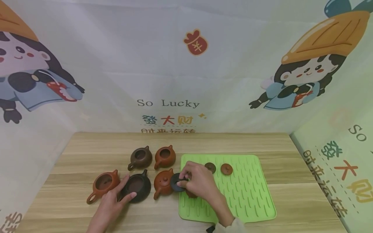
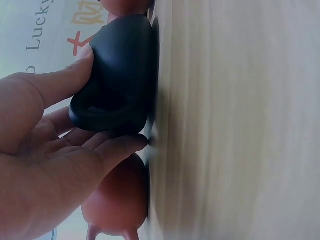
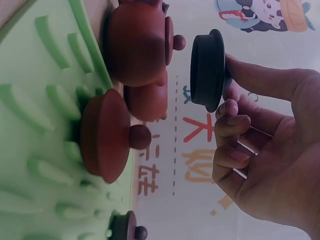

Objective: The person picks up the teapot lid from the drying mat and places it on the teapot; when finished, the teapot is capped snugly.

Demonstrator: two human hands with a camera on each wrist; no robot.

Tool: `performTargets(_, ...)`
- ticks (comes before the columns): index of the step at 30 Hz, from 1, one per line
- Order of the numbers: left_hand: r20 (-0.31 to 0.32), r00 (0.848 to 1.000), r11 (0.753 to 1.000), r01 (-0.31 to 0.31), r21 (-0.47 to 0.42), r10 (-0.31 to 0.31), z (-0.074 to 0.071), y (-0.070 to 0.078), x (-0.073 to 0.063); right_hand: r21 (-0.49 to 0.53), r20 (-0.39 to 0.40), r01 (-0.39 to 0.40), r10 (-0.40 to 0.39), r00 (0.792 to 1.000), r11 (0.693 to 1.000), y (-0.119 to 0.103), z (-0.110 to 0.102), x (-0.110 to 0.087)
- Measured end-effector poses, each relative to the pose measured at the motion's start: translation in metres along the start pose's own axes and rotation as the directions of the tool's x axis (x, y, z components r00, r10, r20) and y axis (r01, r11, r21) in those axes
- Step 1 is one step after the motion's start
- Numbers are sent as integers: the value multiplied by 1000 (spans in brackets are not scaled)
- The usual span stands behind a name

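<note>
My left hand (image 1: 109,205) grips the lidless black teapot (image 1: 142,189) on the table, thumb and fingers on either side of its handle end. In the left wrist view, the thumb is at the teapot's upper edge and the other fingers lie around its handle side. My right hand (image 1: 201,181) pinches a round black lid (image 3: 207,70) between thumb and fingers, raised above the green mat (image 1: 233,207). Beside it, at the mat's left edge, stands a reddish teapot (image 1: 162,184) with its lid on. A reddish-brown lid (image 3: 112,137) rests on the mat, mostly hidden by my right hand in the head view.
Left of the black teapot sits an open orange-brown teapot (image 1: 105,183). Farther back stand an open dark brown teapot (image 1: 142,158) and an open reddish teapot (image 1: 166,158). A dark lid (image 1: 210,167) and an orange-brown lid (image 1: 226,169) lie on the mat's far part.
</note>
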State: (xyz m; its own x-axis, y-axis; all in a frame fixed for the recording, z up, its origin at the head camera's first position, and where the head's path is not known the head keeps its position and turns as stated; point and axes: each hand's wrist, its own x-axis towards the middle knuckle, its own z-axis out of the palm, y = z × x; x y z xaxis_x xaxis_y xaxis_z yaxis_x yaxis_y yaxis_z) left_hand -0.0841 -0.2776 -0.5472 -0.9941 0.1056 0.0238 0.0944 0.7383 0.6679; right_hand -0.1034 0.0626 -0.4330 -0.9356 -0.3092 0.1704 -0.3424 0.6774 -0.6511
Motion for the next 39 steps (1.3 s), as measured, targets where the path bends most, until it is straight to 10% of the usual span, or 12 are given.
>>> performTargets(39, -102, 990, 995, -100, -19, 98, 3, 1, -3, -58, 129, 98, -90, 988, 994, -44, 35, 40)
